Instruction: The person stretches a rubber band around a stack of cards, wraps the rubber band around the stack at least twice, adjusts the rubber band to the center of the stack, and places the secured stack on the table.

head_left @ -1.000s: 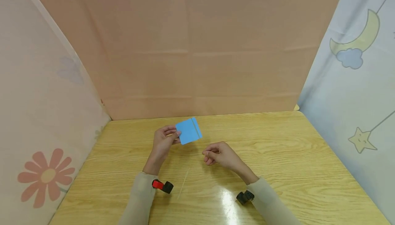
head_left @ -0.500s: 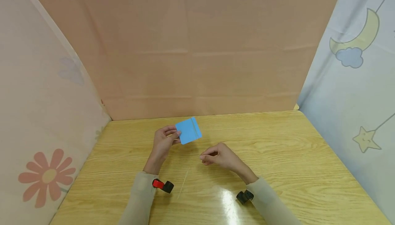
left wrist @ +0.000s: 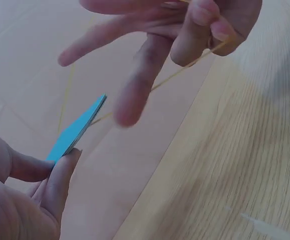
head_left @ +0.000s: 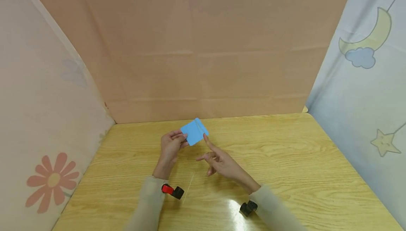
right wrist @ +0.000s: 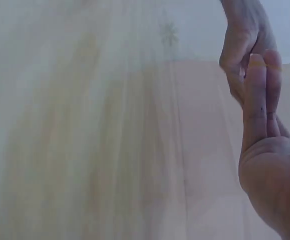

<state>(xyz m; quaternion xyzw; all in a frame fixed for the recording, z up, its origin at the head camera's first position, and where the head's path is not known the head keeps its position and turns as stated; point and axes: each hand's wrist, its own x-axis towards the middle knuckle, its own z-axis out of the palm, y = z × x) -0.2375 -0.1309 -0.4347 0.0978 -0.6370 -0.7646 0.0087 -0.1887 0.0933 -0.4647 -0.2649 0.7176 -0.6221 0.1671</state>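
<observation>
My left hand pinches a thin stack of blue cards between thumb and fingers, tilted above the table. A thin yellowish rubber band runs round the stack near its far end. From there it stretches to my right hand, where curled fingers hold it. The right index finger points out straight, its tip at the stack's lower right corner. In the left wrist view the stack shows edge-on, with layers along its side. The right wrist view shows the band across two straight fingertips, while the cards are hidden there.
The wooden table ends at a peach cloth behind. Patterned cloths stand at the left and right. A thin pale line lies on the table between my forearms. Each wrist wears a small camera.
My right hand has gone from a closed pinch to spread fingers, with the index reaching up to the cards. The card stack has turned slightly, and the band on it now slants.
</observation>
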